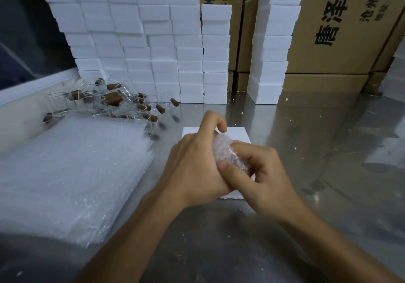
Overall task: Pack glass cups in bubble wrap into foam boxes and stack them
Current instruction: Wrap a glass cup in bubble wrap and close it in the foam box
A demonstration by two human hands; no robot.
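With my left hand point(192, 158) and right hand point(260, 173) both in a closed grip on the bubble-wrapped cup point(226, 151) directly above the open foam box point(237, 132), I'd tuck loose wrap snugly before lowering it in.

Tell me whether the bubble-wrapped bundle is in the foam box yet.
Not yet. The bubble-wrapped bundle is gripped by the left hand and right hand, above the foam box.

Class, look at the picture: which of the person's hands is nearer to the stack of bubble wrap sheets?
Left. The left hand grips the wrapped bundle just right of the stack of bubble wrap sheets; the right hand holds the bundle's far side, farther away.
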